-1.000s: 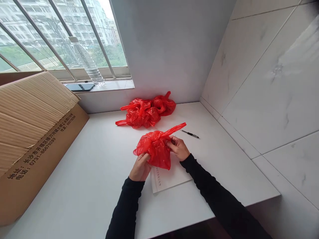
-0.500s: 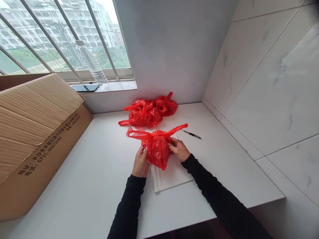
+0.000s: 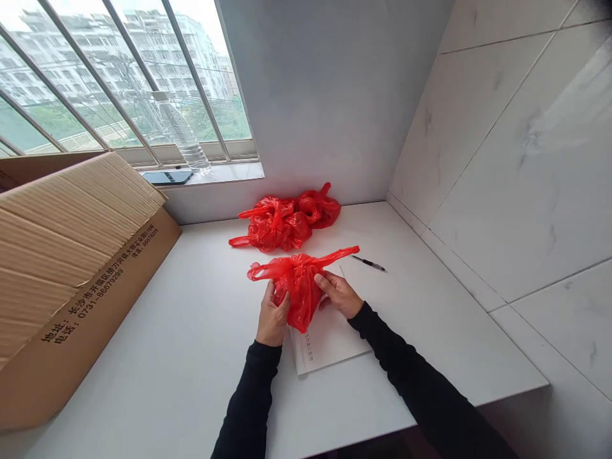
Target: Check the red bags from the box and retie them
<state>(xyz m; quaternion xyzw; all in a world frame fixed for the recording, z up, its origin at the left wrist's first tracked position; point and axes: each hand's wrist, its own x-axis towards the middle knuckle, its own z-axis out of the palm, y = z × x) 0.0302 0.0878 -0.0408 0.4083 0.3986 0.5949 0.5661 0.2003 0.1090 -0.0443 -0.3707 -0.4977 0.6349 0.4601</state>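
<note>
A knotted red plastic bag (image 3: 302, 290) is held between my two hands, its handles sticking out to either side. My left hand (image 3: 274, 317) grips its left side, thumb at the front. On the right side, my right hand (image 3: 338, 294) pinches the bag with the thumb on top and the other fingers partly behind. What the bag contains is hidden. Below it lies a white notebook (image 3: 335, 350) with a column of small marks along its left side, partly covered by the bag. A black pen (image 3: 369, 263) rests beyond the notebook to the right.
More red plastic bags (image 3: 282, 223) lie bunched against the back wall. An open cardboard box (image 3: 95, 280) stands at the left. On the windowsill are a water bottle (image 3: 184, 137) and a phone (image 3: 167, 178). A tiled wall (image 3: 521, 191) bounds the white table (image 3: 191, 370) on the right.
My right hand has shifted left over the bag's front, its thumb now higher on it. The bag has turned slightly and its lower tip has moved left.
</note>
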